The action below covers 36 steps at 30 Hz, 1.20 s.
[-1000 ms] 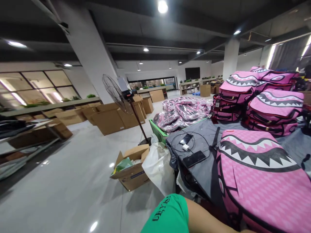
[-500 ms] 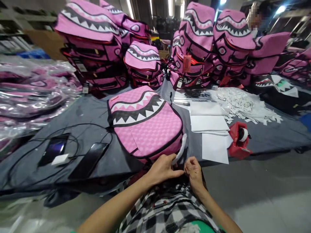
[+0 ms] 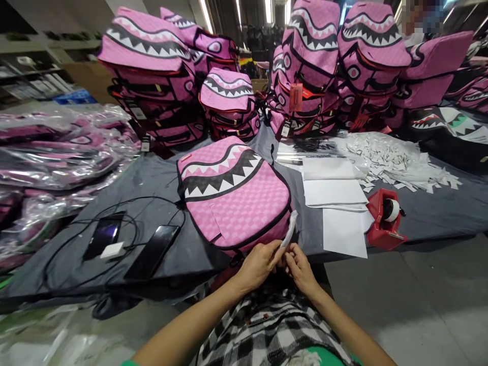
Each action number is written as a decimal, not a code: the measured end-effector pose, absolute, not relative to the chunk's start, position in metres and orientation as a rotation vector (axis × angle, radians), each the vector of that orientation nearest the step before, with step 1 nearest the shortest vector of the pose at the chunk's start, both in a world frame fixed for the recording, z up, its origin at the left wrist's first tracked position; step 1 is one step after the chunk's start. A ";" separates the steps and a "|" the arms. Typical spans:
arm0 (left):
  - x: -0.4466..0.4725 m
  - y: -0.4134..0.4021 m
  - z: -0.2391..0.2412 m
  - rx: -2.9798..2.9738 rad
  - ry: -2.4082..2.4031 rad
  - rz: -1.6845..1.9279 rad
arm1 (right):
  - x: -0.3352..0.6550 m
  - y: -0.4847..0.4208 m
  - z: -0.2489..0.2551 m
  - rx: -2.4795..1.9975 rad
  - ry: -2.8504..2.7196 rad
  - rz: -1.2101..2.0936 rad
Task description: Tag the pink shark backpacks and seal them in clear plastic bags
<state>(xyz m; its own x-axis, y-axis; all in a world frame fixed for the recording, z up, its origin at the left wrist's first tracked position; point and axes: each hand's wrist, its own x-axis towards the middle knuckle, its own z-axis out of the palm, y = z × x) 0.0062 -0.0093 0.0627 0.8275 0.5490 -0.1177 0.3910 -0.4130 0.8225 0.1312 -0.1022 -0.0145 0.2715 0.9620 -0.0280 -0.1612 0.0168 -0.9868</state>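
A pink checked backpack (image 3: 236,208) with a shark-mouth print lies face up on the grey-covered table, its lower end toward me. From its near right corner a white strip (image 3: 290,230) bends down to my hands; whether it is fixed to the bag I cannot tell. My left hand (image 3: 261,265) is closed, pinching the strip's lower end between thumb and fingers. Close against it, my right hand (image 3: 299,267) has its fingers curled in a pinch at the same end. What lies between its fingertips is hidden.
Stacked pink backpacks (image 3: 152,76) line the back. Plastic-wrapped bags (image 3: 57,152) lie left, near two phones (image 3: 154,251) with cables and a white charger (image 3: 113,250). On the right are white paper sheets (image 3: 345,234), a red tape dispenser (image 3: 383,223) and small white slips (image 3: 396,160).
My right hand has come in against my left, its fist loosening into a pinch at the strip's end. The whole view has shifted slightly, while the backpack stays on the table.
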 end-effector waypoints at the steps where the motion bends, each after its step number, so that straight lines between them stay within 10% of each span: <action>1: 0.006 -0.009 0.063 2.055 0.682 0.210 | 0.132 -0.100 -0.015 -1.199 -0.890 1.103; 19: -0.012 -0.012 0.053 2.250 0.793 0.285 | 0.118 -0.110 0.007 -0.649 -0.358 1.644; 36: -0.082 -0.019 0.042 3.232 0.317 1.048 | 0.177 -0.105 -0.009 -1.304 -0.389 0.991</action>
<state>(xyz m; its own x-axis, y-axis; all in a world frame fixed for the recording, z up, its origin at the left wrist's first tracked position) -0.0823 -0.0188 0.0419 0.7979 0.0906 0.5959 0.2546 -0.9468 -0.1969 0.1767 -0.1052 -0.0086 0.5548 0.7844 -0.2773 -0.3859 -0.0527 -0.9210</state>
